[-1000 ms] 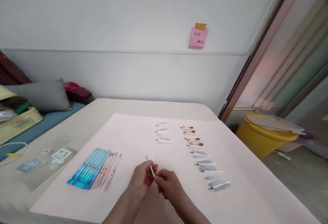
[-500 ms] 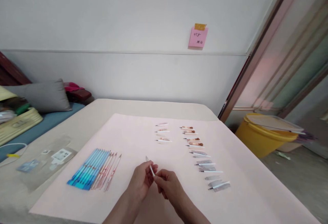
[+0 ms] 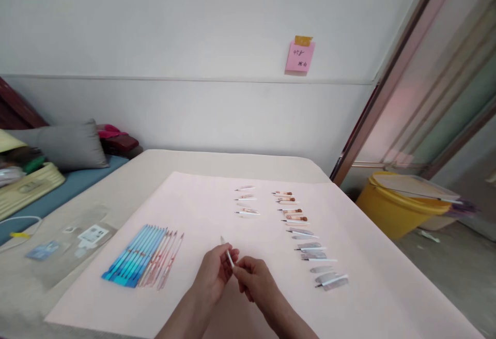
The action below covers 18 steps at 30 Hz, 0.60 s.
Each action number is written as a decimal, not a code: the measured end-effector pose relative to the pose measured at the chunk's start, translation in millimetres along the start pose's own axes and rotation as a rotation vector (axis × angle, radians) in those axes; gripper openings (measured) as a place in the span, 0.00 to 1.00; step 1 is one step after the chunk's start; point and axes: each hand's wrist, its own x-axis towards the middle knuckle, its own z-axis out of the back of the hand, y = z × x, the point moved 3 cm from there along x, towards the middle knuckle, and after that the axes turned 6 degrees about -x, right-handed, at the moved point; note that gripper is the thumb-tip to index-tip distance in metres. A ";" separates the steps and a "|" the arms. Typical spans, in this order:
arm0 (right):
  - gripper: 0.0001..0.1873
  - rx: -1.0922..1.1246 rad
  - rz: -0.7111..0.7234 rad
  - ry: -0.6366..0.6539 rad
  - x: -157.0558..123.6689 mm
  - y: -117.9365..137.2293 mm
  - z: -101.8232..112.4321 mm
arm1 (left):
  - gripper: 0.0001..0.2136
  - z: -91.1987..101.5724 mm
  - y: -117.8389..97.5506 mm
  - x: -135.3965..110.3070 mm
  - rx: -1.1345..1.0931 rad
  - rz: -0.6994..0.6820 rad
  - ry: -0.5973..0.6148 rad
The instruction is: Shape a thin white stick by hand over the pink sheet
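Observation:
Both hands meet over the pink sheet, near its front. My left hand (image 3: 215,272) is closed around a slim pen part, whose pale pointed tip (image 3: 222,239) sticks out past the fingers. Between the hands runs a thin white stick (image 3: 230,258), like a pen refill. My right hand (image 3: 253,277) pinches its near end between thumb and fingers. Whether the tip and the stick are one piece, I cannot tell. To the left lies a row of blue pens (image 3: 134,256), with several pink-and-white pens (image 3: 165,261) alongside.
On the right lie brown-topped pen parts (image 3: 296,218) and grey pen parts (image 3: 323,278) with white refills (image 3: 320,260). Further back are more pen pieces (image 3: 247,212). A clear plastic bag (image 3: 58,248) rests at left on the table cover. A yellow bin (image 3: 391,210) stands right of the table.

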 end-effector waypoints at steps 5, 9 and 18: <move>0.05 -0.016 0.009 0.001 0.3 -0.9 -0.2 | 0.05 0.5 0.6 0.0 0.003 0.003 -0.008; 0.05 0.001 0.018 0.006 0.6 -2.0 -0.9 | 0.03 -0.2 0.7 -1.5 -0.007 0.005 -0.011; 0.04 0.013 -0.015 0.021 -1.8 -1.9 -4.3 | 0.05 1.5 6.8 1.7 0.004 0.011 -0.033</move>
